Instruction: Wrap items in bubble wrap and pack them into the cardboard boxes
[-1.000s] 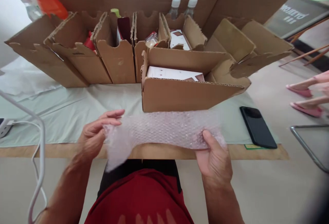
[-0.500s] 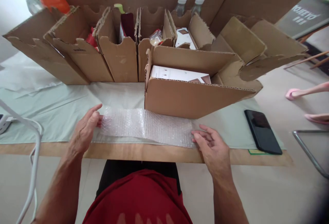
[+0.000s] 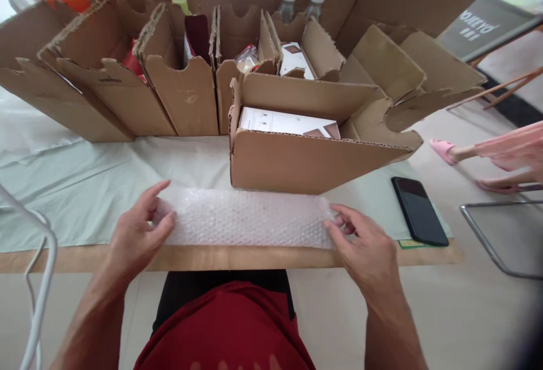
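Observation:
A clear strip of bubble wrap (image 3: 250,217) lies lengthwise along the table's front edge. My left hand (image 3: 139,228) is at its left end, thumb and index finger spread apart and touching that end; the other fingers are partly hidden. At the opposite end, my right hand (image 3: 360,240) pinches the corner of the wrap between thumb and fingers. Just behind the strip stands a cardboard bin (image 3: 297,160), with a white box (image 3: 280,121) lying inside it.
More cardboard bins (image 3: 182,98) stand in a row at the back, several with goods inside. Two white-capped bottles (image 3: 289,2) show behind them. A black phone (image 3: 419,211) lies at right, and a white cable (image 3: 46,262) hangs at left. Another person's legs (image 3: 466,152) appear at far right.
The bubble wrap now lies straighter and flatter, nearer the table's front edge. My left thumb and index finger have spread wider. The other person's legs show more as the view shifted.

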Action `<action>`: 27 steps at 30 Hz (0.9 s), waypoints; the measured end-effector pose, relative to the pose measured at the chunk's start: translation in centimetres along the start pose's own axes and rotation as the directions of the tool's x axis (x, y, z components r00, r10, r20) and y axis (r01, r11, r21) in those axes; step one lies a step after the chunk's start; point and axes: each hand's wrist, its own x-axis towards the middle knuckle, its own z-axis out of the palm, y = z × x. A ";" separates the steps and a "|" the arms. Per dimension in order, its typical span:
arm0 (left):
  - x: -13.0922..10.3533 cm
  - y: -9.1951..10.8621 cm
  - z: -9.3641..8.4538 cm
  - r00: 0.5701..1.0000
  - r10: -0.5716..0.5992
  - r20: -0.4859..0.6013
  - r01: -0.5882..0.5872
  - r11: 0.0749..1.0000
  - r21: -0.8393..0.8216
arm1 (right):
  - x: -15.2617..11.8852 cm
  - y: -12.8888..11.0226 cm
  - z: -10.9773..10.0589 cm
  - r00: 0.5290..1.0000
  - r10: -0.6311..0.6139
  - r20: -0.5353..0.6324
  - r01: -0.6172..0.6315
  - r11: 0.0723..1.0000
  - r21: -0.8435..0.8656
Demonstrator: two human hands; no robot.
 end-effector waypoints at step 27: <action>-1.6 0.6 4.8 0.836 0.547 0.051 -0.537 0.794 0.287 | -2.0 6.5 -2.2 0.975 -0.218 -0.046 0.195 0.935 -0.298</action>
